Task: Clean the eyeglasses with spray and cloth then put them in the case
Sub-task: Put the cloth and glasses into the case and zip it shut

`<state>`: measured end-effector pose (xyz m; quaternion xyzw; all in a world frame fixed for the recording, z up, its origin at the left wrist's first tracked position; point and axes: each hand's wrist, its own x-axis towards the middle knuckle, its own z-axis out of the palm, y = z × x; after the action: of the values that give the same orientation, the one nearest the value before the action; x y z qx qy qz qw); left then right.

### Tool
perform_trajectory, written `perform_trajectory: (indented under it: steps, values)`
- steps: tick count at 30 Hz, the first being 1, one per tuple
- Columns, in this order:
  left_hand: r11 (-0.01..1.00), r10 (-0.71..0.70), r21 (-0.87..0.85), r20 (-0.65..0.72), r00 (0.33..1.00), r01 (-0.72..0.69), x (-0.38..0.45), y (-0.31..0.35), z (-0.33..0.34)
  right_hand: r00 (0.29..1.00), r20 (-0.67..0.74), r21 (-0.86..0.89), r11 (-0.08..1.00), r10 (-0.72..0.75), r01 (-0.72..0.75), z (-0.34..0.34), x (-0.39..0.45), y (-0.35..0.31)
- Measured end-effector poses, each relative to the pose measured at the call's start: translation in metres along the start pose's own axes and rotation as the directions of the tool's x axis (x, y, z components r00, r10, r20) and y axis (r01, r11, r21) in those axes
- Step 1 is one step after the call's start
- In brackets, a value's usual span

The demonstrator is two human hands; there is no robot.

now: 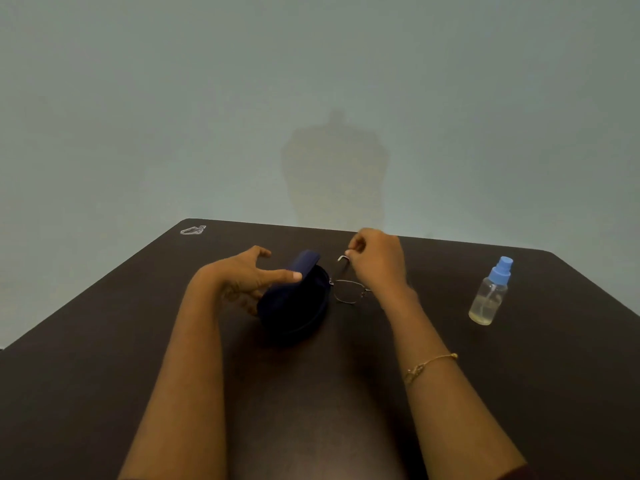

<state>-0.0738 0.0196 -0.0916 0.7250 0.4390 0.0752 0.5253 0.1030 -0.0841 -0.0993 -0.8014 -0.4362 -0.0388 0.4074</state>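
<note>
A dark blue eyeglass case [294, 306] lies open on the dark table [104, 341], its lid raised at the far side. My left hand [249, 275] is at the case's left, thumb on the lid's edge, fingers spread. Thin metal-framed eyeglasses [348, 292] rest just right of the case. My right hand [377, 258] hovers over them, fingertips pinched on the tip of one temple arm. A clear spray bottle [490, 292] with a blue cap stands upright at the right. No cloth is visible.
A small pale sticker [193, 230] marks the table's far left corner. A plain grey-green wall rises behind the table's far edge. A gold bracelet [429, 367] sits on my right forearm.
</note>
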Motion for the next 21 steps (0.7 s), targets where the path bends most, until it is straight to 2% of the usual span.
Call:
perform_trajectory:
  steps: [3,5,7,9,10,12,14,16,18,21]
  values:
    - [0.999,0.036,0.038,-0.136,0.990,-0.031,0.000,0.005,0.005,0.989,-0.024,-0.041,0.989,0.144,-0.145,-0.025,0.002,0.025]
    - [0.990,0.125,0.095,-0.299,0.946,-0.101,0.003,0.010,0.010,0.970,0.001,-0.085,0.967,0.242,-0.241,-0.034,-0.002,0.044]
    - [0.967,0.254,0.123,-0.489,0.835,-0.222,0.005,0.020,0.018,0.938,0.036,-0.111,0.934,0.344,-0.338,-0.038,-0.006,0.059]
    - [0.914,0.385,0.142,-0.603,0.698,-0.381,0.002,0.037,0.035,0.909,0.047,-0.091,0.908,0.414,-0.409,-0.040,-0.009,0.069]
    - [0.878,0.452,0.177,-0.615,0.646,-0.445,0.000,0.046,0.047,0.900,0.037,-0.059,0.900,0.434,-0.432,-0.040,-0.010,0.071]
    - [0.800,0.592,0.312,-0.547,0.592,-0.512,-0.002,0.060,0.076,0.882,0.014,0.032,0.881,0.472,-0.472,-0.040,-0.009,0.075]
    - [0.716,0.694,0.496,-0.426,0.580,-0.492,0.002,0.061,0.109,0.859,0.016,0.100,0.854,0.512,-0.511,-0.039,-0.009,0.076]
    - [0.651,0.713,0.649,-0.343,0.612,-0.394,0.009,0.054,0.134,0.840,0.030,0.151,0.828,0.542,-0.540,-0.037,-0.010,0.078]
    - [0.632,0.671,0.724,-0.333,0.662,-0.277,0.015,0.046,0.145,0.826,0.055,0.241,0.796,0.561,-0.556,-0.035,-0.011,0.080]
    - [0.687,0.541,0.709,-0.353,0.763,-0.159,0.021,0.040,0.143,0.814,0.100,0.333,0.752,0.572,-0.569,-0.036,-0.013,0.083]
